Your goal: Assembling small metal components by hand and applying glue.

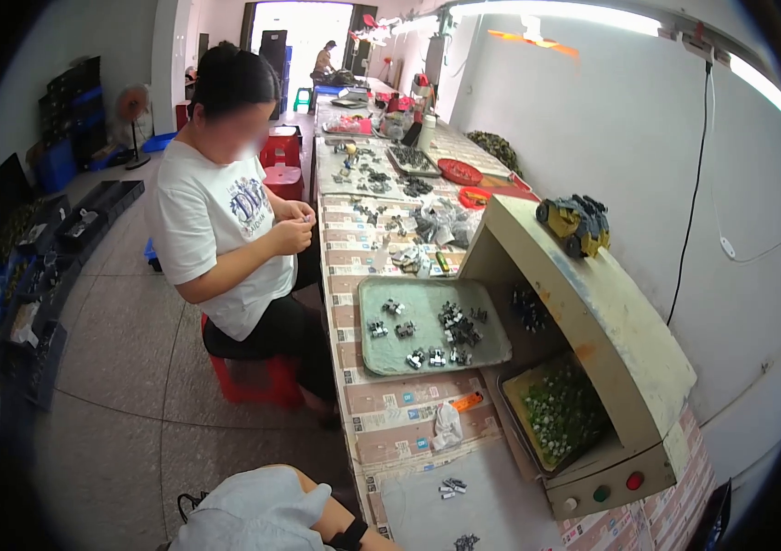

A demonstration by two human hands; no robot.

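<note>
Neither of my hands shows; both are outside the picture. At the lower edge, my left forearm [324,522] reaches rightward from a pale sleeve [253,514], with a black band [350,534] at the wrist, and the hand beyond it is cut off. Near that wrist, a whitish sheet [510,505] covers the bench. Small dark and silvery parts [452,488] lie on it, with another little cluster [467,543] at the bottom edge. Farther up the bench sits a pale green tray [386,292] holding several small black-and-silver assemblies [455,321].
A beige open-fronted cabinet [634,331] with coloured buttons stands right, a toy vehicle [574,225] on top. Inside is a tray of green and white pieces [560,409]. A white cloth [447,427] and orange-handled tool [468,401] lie nearby. At left, a seated co-worker [225,211] handles something small.
</note>
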